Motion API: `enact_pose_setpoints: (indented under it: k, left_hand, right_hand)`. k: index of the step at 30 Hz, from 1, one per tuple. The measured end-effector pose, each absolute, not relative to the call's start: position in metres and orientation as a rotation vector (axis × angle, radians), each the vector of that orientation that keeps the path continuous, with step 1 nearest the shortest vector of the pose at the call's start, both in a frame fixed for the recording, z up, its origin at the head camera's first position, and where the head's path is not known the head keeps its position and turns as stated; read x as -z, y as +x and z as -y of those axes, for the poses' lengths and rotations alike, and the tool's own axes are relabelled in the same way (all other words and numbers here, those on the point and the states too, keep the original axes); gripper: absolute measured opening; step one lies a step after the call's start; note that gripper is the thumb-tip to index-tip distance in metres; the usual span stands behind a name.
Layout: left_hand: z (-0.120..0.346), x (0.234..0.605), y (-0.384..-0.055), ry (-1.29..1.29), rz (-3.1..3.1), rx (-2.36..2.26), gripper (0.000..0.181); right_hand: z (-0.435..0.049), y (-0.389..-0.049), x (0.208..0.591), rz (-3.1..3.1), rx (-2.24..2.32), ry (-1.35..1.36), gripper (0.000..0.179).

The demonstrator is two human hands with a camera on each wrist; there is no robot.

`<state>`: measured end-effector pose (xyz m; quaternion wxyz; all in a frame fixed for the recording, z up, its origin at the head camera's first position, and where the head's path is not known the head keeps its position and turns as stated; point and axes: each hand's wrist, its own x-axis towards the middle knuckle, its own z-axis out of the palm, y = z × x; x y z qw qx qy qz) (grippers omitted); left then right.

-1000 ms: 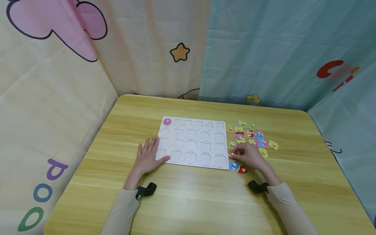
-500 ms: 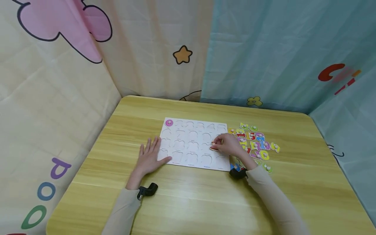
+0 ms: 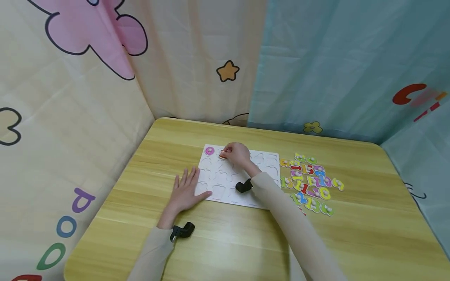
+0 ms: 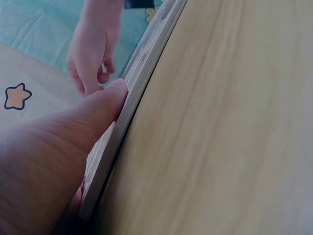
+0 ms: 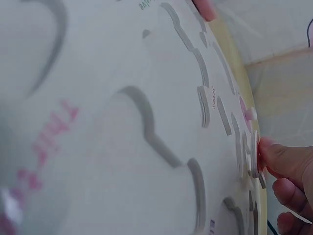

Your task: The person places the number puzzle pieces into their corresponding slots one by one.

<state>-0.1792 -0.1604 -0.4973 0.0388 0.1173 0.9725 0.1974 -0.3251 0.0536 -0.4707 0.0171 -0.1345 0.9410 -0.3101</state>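
A white wooden number-puzzle board [image 3: 225, 197] with cut-out recesses lies on the table. In its far left corner a pink zero piece [image 3: 209, 150] with a knob fills its recess. My right hand [image 3: 240, 155] pinches a red number piece [image 3: 223, 155] over the far row, just right of the zero. In the right wrist view this piece [image 5: 255, 154] is seen edge-on, so its digit is hidden. My left hand [image 3: 184, 192] rests with spread fingers at the board's left side. Its thumb [image 4: 105, 103] touches the near edge in the left wrist view.
Several colourful knobbed number pieces [image 3: 314, 181] lie close together right of the board, some overlapping. A wooden table [image 3: 225, 242] carries everything. Printed curtains [image 3: 197, 89] stand behind its far edge and at the sides. My right forearm [image 3: 291, 226] crosses the board's near right corner.
My right hand has carried the red number piece from the loose pieces leftward across the board to its far row. The left hand has kept its place on the board. The head view has shifted slightly.
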Motion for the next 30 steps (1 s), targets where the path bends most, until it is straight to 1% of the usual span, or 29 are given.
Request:
enact_pose_setpoints:
  k: [6, 10, 20, 30]
  left_hand:
    - [0.158, 0.502, -0.179, 0.369, -2.99, -0.567, 0.099]
    - [0.159, 0.501, -0.179, 0.376, -2.993, -0.586, 0.098]
    - [0.159, 0.502, -0.183, 0.367, -2.996, -0.566, 0.099]
    - [0.159, 0.502, -0.184, 0.353, -2.988, -0.577, 0.099]
  right_hand:
    - [-0.046, -0.331, 0.477, -2.938, 0.964, -0.373, 0.019]
    - [-0.045, -0.334, 0.479, -2.938, 0.976, -0.366, 0.02]
    - [-0.042, -0.334, 0.477, -2.926, 1.017, -0.234, 0.022]
    - [-0.04, -0.334, 0.481, -2.932, 1.03, -0.219, 0.022]
